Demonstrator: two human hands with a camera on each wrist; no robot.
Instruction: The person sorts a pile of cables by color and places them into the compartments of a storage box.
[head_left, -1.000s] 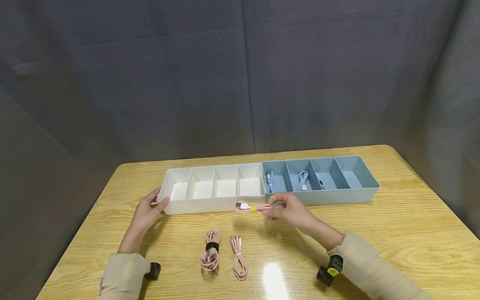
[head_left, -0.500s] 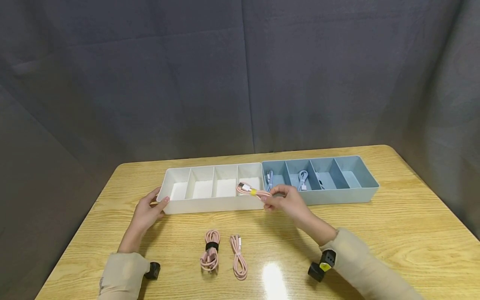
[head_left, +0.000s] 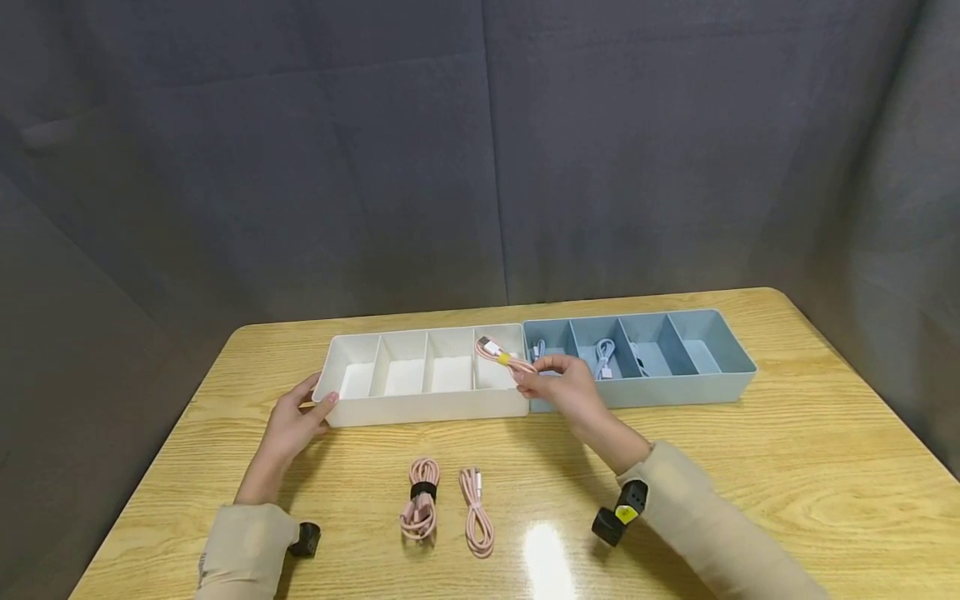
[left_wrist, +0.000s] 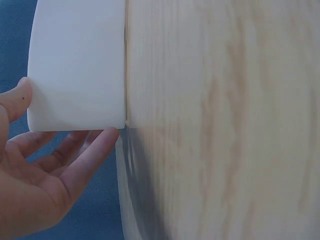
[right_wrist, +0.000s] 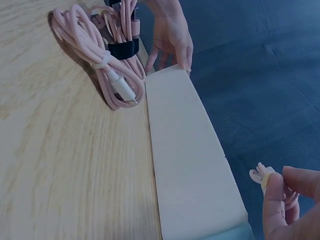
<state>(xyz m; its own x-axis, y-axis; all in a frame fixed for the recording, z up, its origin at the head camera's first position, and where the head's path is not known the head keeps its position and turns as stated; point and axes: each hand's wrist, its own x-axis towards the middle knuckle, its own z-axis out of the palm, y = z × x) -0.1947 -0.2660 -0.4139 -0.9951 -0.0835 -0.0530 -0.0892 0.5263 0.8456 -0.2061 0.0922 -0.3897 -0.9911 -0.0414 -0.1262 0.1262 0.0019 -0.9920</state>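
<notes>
In the head view my right hand (head_left: 564, 388) pinches a coiled pink charging cable (head_left: 491, 350) with a yellow tie, its white plug pointing left. The cable hangs over the rightmost compartment of the white divided box (head_left: 427, 408). In the right wrist view, thumb and fingers grip the cable (right_wrist: 265, 179) near the tie. My left hand (head_left: 294, 423) holds the white box's left end, thumb at the rim and fingers against the end wall, as the left wrist view shows. Two more coiled pink cables lie in front: one with a black strap (head_left: 423, 498), one with a light tie (head_left: 477, 512).
A blue divided box (head_left: 645, 393) adjoins the white one on the right. Coiled blue cables (head_left: 604, 357) lie in some of its compartments. Both boxes stand near the back of the wooden table (head_left: 810, 467), before a dark curtain (head_left: 480, 167).
My right hand has lifted the pink cable with the yellow tie up and back, from before the white box's front wall to above its right compartment. My left hand stays put.
</notes>
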